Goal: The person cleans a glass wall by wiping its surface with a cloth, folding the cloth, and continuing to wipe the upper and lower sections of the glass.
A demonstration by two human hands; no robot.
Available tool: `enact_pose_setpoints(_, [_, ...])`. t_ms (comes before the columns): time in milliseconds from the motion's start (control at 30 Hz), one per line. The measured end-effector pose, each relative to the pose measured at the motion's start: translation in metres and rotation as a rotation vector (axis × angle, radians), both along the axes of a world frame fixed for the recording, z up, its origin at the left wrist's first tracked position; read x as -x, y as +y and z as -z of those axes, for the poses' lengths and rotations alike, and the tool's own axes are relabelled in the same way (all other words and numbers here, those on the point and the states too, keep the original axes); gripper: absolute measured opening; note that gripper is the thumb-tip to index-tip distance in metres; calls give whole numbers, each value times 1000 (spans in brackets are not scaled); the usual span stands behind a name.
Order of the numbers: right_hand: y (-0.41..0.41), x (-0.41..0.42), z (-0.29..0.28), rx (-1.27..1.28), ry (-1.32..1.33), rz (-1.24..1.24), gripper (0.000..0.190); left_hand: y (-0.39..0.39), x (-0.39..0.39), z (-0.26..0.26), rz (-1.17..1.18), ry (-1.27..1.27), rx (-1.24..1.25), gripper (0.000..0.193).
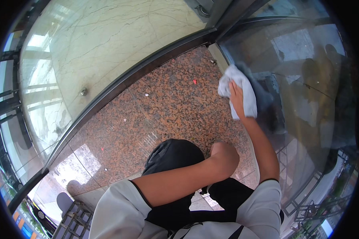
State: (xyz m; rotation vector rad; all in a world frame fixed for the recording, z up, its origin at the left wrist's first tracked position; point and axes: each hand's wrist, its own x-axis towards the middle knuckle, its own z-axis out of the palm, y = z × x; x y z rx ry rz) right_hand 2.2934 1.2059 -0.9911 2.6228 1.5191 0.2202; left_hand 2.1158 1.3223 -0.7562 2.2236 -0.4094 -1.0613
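My right hand (237,97) lies spread over a white cloth (247,100), fingers pointing away from me. The cloth is pressed to the lower part of a glass pane (263,59) on my right, along its pale bottom edge strip (219,55). Hazy smears show on the glass beside the cloth. My left forearm crosses in front of my body above my dark-clothed knees (176,154). At its end my left hand (224,154) is bent over, blurred, with its fingers mostly hidden, so whether it holds anything is not visible.
Speckled red-brown granite (167,104) covers the floor before me, with small red and white scraps on it. A dark metal sill (122,82) separates it from a cream marble floor (107,35), where a round metal stop (83,91) stands. A metal ladder (74,219) is at lower left.
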Motion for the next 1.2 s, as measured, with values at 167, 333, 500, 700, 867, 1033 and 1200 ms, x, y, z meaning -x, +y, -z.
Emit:
enact_pose_setpoints(167, [124, -55, -1, -25, -111, -32, 47, 4, 1, 6, -31, 3, -5, 15])
enact_pose_setpoints(333, [133, -68, 3, -48, -223, -108, 42, 1, -10, 1, -29, 60, -59, 14])
enact_pose_setpoints(500, [36, -37, 13, -163, -45, -144, 44, -20, -5, 6, -35, 20, -7, 14])
enact_pose_setpoints(700, [-120, 66, -36, 72, 48, -36, 48, -24, -7, 2, 75, 45, 13, 15])
enact_pose_setpoints(867, [-224, 101, 0, 24, 189, 143, 51, -28, -8, 0, 142, 39, 55, 16])
enact_pose_setpoints(1033, [-183, 94, -2, 6, 171, 158, 54, -10, -12, -2, 83, 89, 35, 15])
enact_pose_setpoints(1200, [-74, 49, -5, -77, 135, 65, 51, -9, -6, 13, 71, 110, -13, 22])
